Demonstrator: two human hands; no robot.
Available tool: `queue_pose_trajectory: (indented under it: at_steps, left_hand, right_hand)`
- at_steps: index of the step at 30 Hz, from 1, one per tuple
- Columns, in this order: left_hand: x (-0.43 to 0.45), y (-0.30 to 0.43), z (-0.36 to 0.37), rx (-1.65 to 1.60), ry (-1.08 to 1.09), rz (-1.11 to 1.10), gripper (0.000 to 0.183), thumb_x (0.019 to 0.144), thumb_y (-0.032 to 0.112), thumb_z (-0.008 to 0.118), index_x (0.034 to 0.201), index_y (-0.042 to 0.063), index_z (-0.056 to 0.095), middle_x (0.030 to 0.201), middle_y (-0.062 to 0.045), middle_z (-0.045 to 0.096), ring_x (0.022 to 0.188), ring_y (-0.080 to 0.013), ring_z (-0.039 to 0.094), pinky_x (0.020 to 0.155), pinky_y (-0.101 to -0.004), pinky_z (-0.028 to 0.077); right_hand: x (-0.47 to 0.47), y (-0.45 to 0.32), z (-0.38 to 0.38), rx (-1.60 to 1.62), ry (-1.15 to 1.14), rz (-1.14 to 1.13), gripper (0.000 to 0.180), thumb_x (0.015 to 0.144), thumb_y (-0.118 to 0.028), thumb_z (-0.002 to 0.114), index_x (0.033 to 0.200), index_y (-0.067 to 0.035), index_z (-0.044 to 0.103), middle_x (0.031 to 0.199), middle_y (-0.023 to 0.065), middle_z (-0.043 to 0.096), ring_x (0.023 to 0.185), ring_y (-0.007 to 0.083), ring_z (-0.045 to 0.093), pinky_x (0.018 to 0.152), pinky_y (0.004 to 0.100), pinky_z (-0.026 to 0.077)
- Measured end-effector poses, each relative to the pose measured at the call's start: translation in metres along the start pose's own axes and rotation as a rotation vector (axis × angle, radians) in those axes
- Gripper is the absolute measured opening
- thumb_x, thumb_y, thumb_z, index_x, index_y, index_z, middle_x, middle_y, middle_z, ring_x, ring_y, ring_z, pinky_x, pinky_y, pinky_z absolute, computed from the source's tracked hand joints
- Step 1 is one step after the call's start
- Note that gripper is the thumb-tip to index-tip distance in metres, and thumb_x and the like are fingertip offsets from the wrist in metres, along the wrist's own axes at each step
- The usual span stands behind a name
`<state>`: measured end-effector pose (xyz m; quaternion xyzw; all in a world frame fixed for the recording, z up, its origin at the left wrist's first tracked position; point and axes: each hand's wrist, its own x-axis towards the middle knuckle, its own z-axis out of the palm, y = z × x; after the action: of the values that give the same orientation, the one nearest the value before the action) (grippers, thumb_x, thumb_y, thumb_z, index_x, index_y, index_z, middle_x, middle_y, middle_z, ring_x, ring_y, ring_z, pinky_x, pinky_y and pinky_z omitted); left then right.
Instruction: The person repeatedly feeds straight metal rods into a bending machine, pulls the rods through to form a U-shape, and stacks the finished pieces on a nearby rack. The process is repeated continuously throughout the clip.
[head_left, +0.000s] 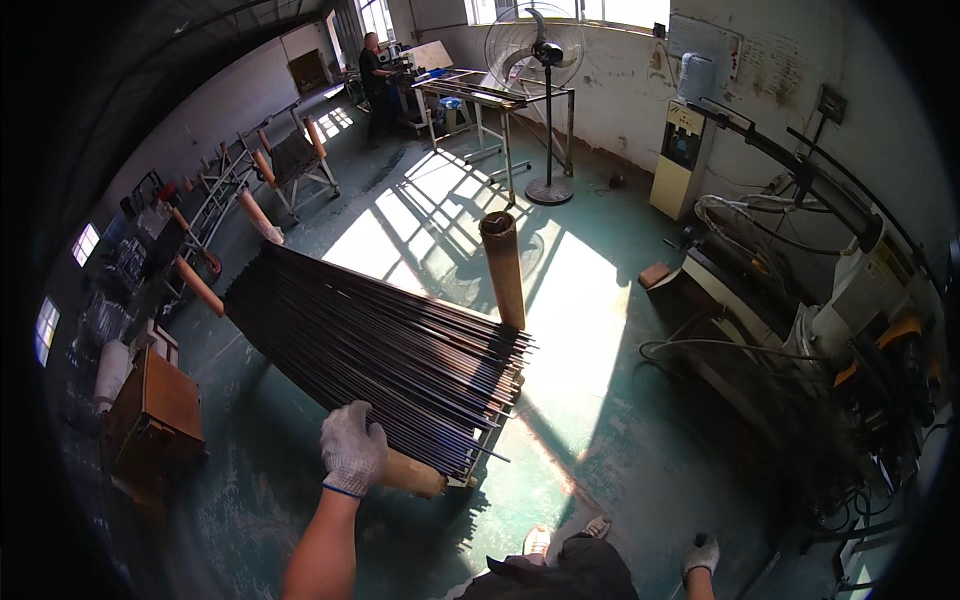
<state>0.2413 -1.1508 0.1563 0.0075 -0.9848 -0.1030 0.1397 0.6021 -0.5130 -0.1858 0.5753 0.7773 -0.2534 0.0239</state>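
A wide layer of long, thin dark metal rods lies on a low rack, their near ends uneven. My left hand, in a pale knitted work glove, is at the rack's near left corner, against a cardboard tube and beside the outermost rods. Its fingers are curled, and whether they grip the tube or a rod cannot be told. Low at the right, away from the rack, is my right hand, in a similar glove with a dark patch at its fingertips; whether it holds anything is unclear. Another upright cardboard tube rises at the rack's right corner.
A machine with cables stands at the right, near a water dispenser. A pedestal fan and a metal frame table are farther back. A person works at the back. A brown box is at the left.
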Motion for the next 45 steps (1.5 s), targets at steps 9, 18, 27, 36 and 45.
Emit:
queue_pose_trajectory:
  at_steps: [9,18,27,36,45]
  left_hand:
    - [0.032,0.015,0.026,-0.044,0.179,0.025,0.019,0.085,0.01,0.083,0.104,0.006,0.08,0.094,-0.013,0.078,0.093,-0.0377,0.075,0.094,-0.052,0.059]
    - [0.061,0.016,0.028,0.086,0.107,-0.082,0.023,0.097,0.011,0.077,0.117,0.001,0.074,0.103,-0.02,0.075,0.092,-0.041,0.073,0.089,-0.0561,0.061]
    - [0.098,0.025,0.038,0.243,0.028,-0.193,0.019,0.1,0.006,0.079,0.117,-0.002,0.075,0.103,-0.024,0.073,0.091,-0.0468,0.071,0.086,-0.0595,0.061]
    - [0.098,0.017,0.039,0.262,-0.013,-0.236,0.025,0.098,0.001,0.076,0.123,-0.003,0.073,0.114,-0.025,0.075,0.1,-0.046,0.075,0.093,-0.061,0.064]
    - [0.094,0.017,0.038,0.291,-0.035,-0.252,0.023,0.1,0.005,0.074,0.121,-0.002,0.074,0.116,-0.022,0.076,0.104,-0.0439,0.075,0.095,-0.059,0.063]
  right_hand:
    - [-0.129,-0.375,0.164,-0.245,-0.553,-0.897,0.065,0.091,-0.038,0.09,0.146,-0.006,0.074,0.145,0.0227,0.076,0.14,0.0421,0.068,0.121,0.0508,0.054]
    - [-0.165,-0.586,0.328,-0.484,-0.676,-1.154,0.1,0.088,-0.054,0.094,0.165,-0.008,0.048,0.165,0.021,0.056,0.152,0.042,0.053,0.125,0.054,0.046]
    - [-0.212,-0.644,0.476,-0.431,-0.498,-1.282,0.066,0.089,-0.044,0.089,0.134,-0.005,0.062,0.136,0.0189,0.067,0.131,0.0397,0.064,0.112,0.0547,0.054]
    - [-0.207,-0.664,0.482,-0.779,-0.692,-1.272,0.026,0.107,-0.027,0.071,0.125,-0.009,0.076,0.131,0.017,0.079,0.125,0.0377,0.078,0.1,0.0508,0.066]
    - [-0.201,-0.703,0.461,-0.985,-0.826,-1.145,0.041,0.106,-0.036,0.076,0.135,-0.008,0.082,0.139,0.0198,0.083,0.129,0.0346,0.081,0.105,0.0493,0.067]
